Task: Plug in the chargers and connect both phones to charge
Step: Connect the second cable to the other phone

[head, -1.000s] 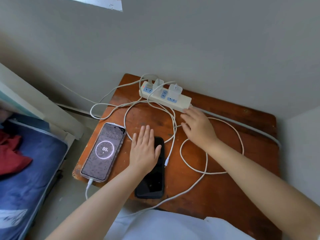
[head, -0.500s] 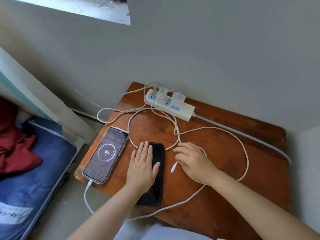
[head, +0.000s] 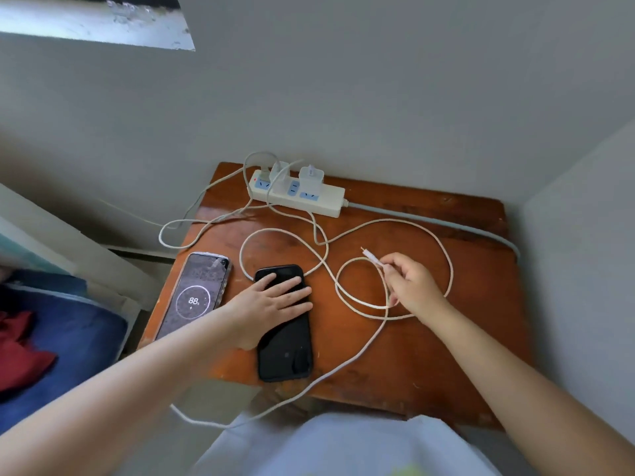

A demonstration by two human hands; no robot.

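Observation:
A white power strip (head: 309, 201) lies at the back of the brown wooden table (head: 446, 355), with two white chargers (head: 311, 178) plugged in. A lit phone (head: 194, 297) at the left shows 88% with a cable in its bottom end. A black phone (head: 287, 352) with a dark screen lies beside it. My left hand (head: 271, 302) rests flat on its upper half. My right hand (head: 410, 283) pinches the free plug end (head: 371, 255) of the second white cable (head: 443, 249), lifted above the table to the right of the black phone.
The table sits in a corner between grey walls (head: 378, 97). A bed with a blue sheet (head: 68, 338) and red cloth (head: 20, 355) is at the left. The strip's grey cord (head: 446, 223) runs off the right. Cable loops cover the table's middle.
My right hand has picked up the cable's plug end from the table and raised it to the right. My left hand stays on the black phone. The view has shifted.

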